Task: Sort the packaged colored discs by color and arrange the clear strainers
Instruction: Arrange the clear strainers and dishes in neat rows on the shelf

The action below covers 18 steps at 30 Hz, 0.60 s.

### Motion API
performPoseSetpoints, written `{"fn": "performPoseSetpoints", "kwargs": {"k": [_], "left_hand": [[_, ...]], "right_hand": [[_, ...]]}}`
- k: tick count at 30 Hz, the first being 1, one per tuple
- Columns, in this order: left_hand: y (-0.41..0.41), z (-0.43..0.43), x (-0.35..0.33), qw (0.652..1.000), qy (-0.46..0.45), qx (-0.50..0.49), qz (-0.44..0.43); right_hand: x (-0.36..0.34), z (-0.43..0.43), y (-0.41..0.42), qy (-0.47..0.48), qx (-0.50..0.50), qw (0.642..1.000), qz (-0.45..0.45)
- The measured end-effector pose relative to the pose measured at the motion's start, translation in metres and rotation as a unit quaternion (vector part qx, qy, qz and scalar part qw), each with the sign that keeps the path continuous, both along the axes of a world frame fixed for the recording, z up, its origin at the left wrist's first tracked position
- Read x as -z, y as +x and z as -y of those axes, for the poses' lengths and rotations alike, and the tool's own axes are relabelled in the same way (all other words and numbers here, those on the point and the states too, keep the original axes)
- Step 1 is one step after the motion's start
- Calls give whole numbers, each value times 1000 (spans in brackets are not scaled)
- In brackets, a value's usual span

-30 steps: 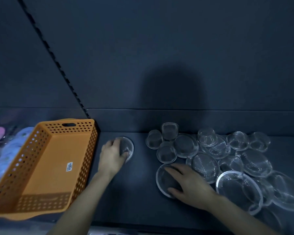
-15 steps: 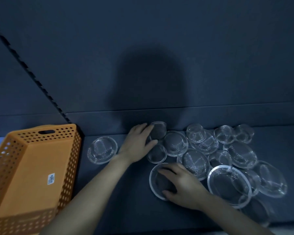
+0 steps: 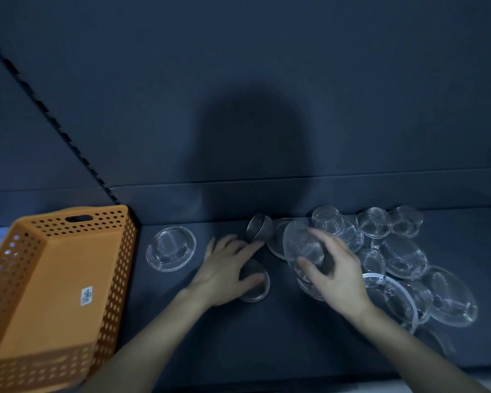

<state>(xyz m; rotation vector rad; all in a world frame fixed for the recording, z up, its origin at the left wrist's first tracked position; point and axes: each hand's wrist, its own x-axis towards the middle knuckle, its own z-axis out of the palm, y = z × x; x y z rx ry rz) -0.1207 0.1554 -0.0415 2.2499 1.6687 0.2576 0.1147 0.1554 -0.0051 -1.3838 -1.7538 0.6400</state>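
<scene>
Changed since half a second ago: right hand (image 3: 335, 275) up off the flat strainer formerly under its palm, thumb and curled fingers now pinching a tilted strainer (image 3: 302, 245) raised just above the shelf (image 3: 253, 341); small cup strainer (image 3: 258, 230) now tipped on its side against the index tip of the left hand (image 3: 227, 270). Left hand spread, fingers nearly straight, gripping nothing, thumb resting on a small round strainer (image 3: 254, 287). Counted: two hands, one orange basket (image 3: 63, 293), one lone strainer (image 3: 170, 249) lying flat between basket and left hand, and at least ten more in the overlapping heap (image 3: 403, 256) to the right, exact total lost in clear-on-clear overlap. Open room: bare surface between the forearms down to the near edge, plus a narrow strip beside the lone strainer; heap crowded against the back step and spreading almost to the right border. Strainers all round, clear-rimmed, with fine mesh domes, shallow saucers mixed with deeper cups, among them a large ringed strainer (image 3: 389, 299) with a whitish rim. Basket of perforated plastic, rectangular, slot handle, white label inside. Shelf matte and dark.
</scene>
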Motion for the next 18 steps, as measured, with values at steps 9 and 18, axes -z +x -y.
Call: {"fn": "performPoseSetpoints", "kwargs": {"k": [9,18], "left_hand": [[9,-40,-3,996,-15,-64,53],[-1,-3,-3,994,-33,-20,105]], "right_hand": [[-5,-13,-10,-27,19,999,-13],[-2,-20,-18,-39,8,999,-30]]}}
